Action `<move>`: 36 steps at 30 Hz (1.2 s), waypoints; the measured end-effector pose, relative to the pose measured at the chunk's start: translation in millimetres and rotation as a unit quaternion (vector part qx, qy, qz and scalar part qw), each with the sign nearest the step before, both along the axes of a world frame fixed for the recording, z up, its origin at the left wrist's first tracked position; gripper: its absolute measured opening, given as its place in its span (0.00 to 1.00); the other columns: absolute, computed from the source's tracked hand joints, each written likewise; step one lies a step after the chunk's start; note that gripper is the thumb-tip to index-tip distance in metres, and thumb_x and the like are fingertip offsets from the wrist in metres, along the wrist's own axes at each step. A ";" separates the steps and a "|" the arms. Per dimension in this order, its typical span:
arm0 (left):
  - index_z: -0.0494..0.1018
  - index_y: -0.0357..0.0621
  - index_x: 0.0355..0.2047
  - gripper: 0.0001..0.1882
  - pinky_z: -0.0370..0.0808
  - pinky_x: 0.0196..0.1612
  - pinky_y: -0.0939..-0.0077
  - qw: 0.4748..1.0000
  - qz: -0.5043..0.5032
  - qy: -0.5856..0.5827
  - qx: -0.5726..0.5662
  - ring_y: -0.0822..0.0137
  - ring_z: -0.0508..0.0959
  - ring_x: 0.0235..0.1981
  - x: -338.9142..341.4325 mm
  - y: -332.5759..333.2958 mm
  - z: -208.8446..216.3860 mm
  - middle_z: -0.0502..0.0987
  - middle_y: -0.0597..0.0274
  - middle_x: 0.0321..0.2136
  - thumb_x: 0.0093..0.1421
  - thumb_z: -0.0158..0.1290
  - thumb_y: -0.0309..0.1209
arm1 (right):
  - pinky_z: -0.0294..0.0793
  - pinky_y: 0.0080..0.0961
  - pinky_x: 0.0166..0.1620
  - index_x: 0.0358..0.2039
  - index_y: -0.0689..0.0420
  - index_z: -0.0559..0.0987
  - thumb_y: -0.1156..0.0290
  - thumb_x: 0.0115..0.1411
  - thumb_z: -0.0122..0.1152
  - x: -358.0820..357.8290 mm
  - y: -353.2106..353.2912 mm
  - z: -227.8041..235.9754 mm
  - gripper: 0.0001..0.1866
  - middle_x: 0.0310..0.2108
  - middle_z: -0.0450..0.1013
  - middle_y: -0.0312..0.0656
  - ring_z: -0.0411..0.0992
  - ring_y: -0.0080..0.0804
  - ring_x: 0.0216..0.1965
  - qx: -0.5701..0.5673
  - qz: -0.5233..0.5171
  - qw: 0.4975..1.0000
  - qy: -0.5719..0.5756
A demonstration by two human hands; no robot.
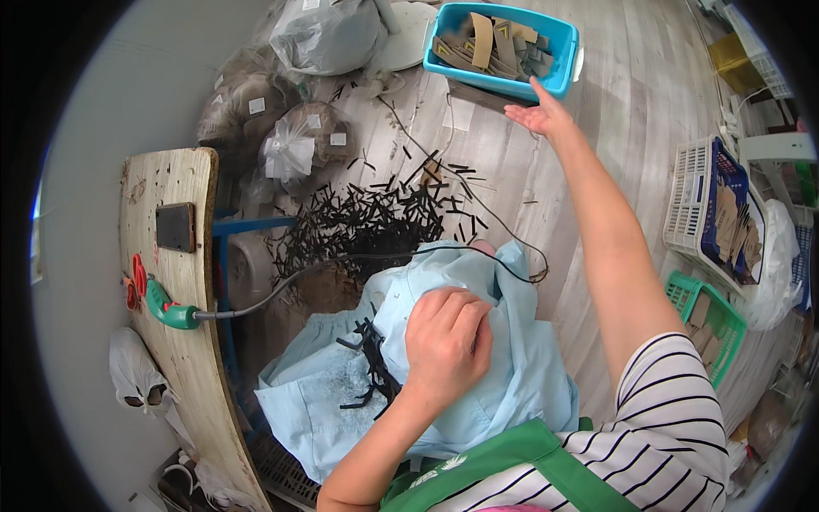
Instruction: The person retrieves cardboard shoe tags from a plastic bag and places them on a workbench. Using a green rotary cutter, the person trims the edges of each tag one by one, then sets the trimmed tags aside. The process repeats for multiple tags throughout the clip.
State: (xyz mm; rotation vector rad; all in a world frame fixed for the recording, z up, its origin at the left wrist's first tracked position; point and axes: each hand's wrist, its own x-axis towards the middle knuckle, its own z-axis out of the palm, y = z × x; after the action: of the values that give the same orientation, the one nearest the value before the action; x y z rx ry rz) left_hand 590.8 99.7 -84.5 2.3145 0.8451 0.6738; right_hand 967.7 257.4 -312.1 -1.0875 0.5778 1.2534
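Observation:
My left hand (447,348) is curled closed over the light blue cloth (520,367) on my lap. A sliver of something dark shows by its thumb, too hidden to name. Beside that hand, a small heap of black strips (375,363) lies on the cloth. My right hand (546,115) reaches far forward with its fingers spread and nothing in it. It is at the near edge of a bright blue bin (559,85), which holds curved brown and grey pieces (482,43).
A wooden bench (183,367) at left carries a phone (176,227), red-handled scissors (138,277) and a green corded hand tool (171,309). Its cord crosses over my lap. Black strips (367,222) litter the floor. Filled plastic bags (311,141) stand behind; crates (708,320) line the right.

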 end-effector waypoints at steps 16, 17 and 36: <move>0.75 0.39 0.35 0.14 0.72 0.45 0.64 0.994 0.083 0.028 -0.059 0.51 0.74 0.42 -156.5 -55.7 27.5 0.76 0.54 0.37 0.46 0.57 0.17 | 0.76 0.26 0.45 0.53 0.60 0.74 0.67 0.57 0.65 -207.0 -324.7 201.0 0.24 0.44 0.74 0.39 0.74 0.29 0.45 0.112 0.568 0.732 -0.359; 0.75 0.39 0.35 0.13 0.72 0.46 0.64 0.989 0.075 0.087 -0.090 0.50 0.74 0.42 -186.3 -66.6 26.5 0.76 0.54 0.38 0.47 0.58 0.18 | 0.76 0.27 0.47 0.55 0.58 0.74 0.69 0.54 0.67 -215.0 -341.1 222.6 0.27 0.48 0.72 0.41 0.73 0.30 0.48 0.140 0.582 0.687 -0.411; 0.63 0.40 0.62 0.27 0.61 0.63 0.52 0.879 0.063 0.381 -0.281 0.48 0.65 0.61 -337.2 -167.4 66.5 0.67 0.40 0.59 0.66 0.45 0.40 | 0.66 0.49 0.58 0.65 0.46 0.62 0.62 0.47 0.72 -321.6 -410.6 276.2 0.45 0.65 0.54 0.54 0.56 0.55 0.63 0.169 0.654 0.208 -0.707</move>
State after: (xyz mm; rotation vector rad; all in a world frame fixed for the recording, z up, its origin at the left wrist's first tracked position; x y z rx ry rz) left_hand 253.6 -67.7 -18.0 1.9499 1.3252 -0.4615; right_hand 646.1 -153.2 -36.0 -1.6768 -2.4711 0.7321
